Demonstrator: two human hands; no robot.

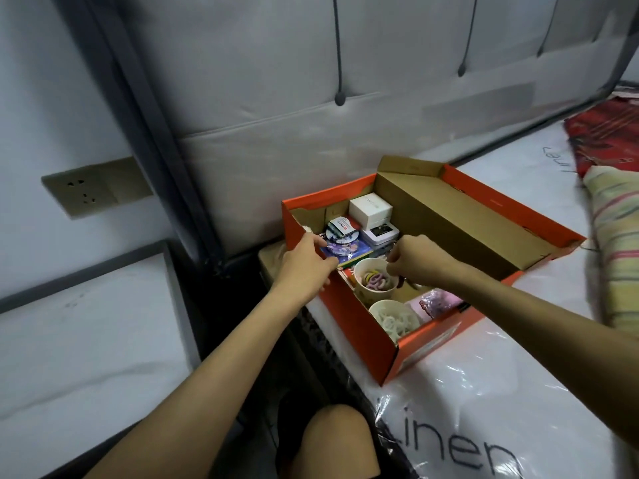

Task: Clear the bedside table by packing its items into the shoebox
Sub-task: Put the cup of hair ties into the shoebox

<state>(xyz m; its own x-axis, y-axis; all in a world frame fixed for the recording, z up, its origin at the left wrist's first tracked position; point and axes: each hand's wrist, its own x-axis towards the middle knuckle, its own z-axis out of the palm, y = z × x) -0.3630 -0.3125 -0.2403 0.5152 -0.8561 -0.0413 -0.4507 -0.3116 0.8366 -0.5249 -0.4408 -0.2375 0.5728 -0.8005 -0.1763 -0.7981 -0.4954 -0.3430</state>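
Shows open shoebox [363,326] on bed [518,375], already holding white boxes [371,205], cards [345,252], cup [366,295], bowl [380,309] and pouch [435,302]; seems nearly done, perhaps only arranging left. Places left hand [304,262] at shoebox's 9 o'clock wall, fingers curled by cards, grasp impossible to tell. Sets right hand [415,257] over cup near shoebox's centre, fingertips seemingly pinching its 3 o'clock rim.

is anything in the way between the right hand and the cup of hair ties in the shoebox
Nothing visible does. The right hand is just above the cup, with its curled fingers at the cup's far rim. The left hand is off to the side at the left wall of the shoebox, not between them.
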